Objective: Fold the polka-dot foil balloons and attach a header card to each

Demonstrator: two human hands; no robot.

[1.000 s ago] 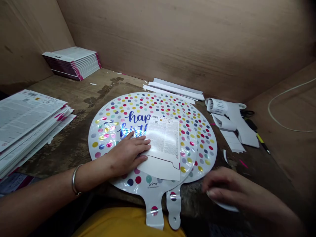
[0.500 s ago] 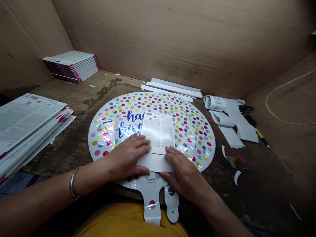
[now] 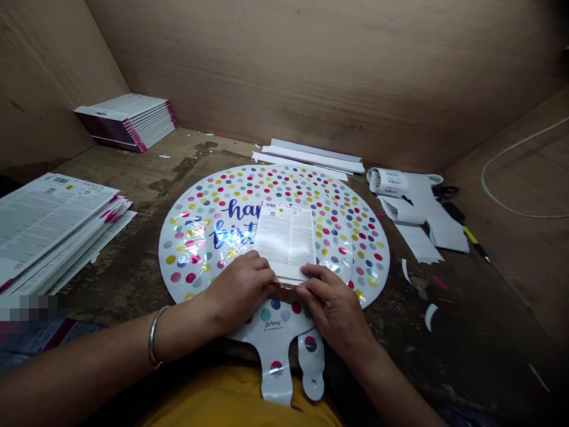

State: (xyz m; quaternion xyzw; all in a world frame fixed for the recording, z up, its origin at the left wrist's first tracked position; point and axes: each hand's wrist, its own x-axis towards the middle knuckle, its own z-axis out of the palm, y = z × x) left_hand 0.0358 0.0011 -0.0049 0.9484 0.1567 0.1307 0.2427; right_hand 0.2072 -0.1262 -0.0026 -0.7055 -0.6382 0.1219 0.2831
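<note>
A printed white card envelope (image 3: 284,237) lies on a round dotted foil balloon (image 3: 195,237) with blue lettering. My left hand (image 3: 246,290) has its fingers curled at the envelope's lower left corner, pinching the near edge. At the lower right corner, my right hand (image 3: 331,305) grips the same edge between thumb and fingers. The flap along that edge is bent up or under, and my fingers partly hide it. A second dotted balloon (image 3: 371,249) shows beneath the first, to the right. Both balloon tails (image 3: 276,379) point towards me.
Printed envelopes are piled at the left (image 3: 48,225), with a neat stack (image 3: 128,121) in the back left corner. White paper strips (image 3: 311,157) lie by the back wall. At the right are a label roll (image 3: 389,182), scissors (image 3: 444,193), a yellow-black pen (image 3: 476,244) and paper scraps.
My right hand has come in from the right onto the envelope. The near flap lay flat and is now bent. My left hand has gone from lying flat to curled on the near edge.
</note>
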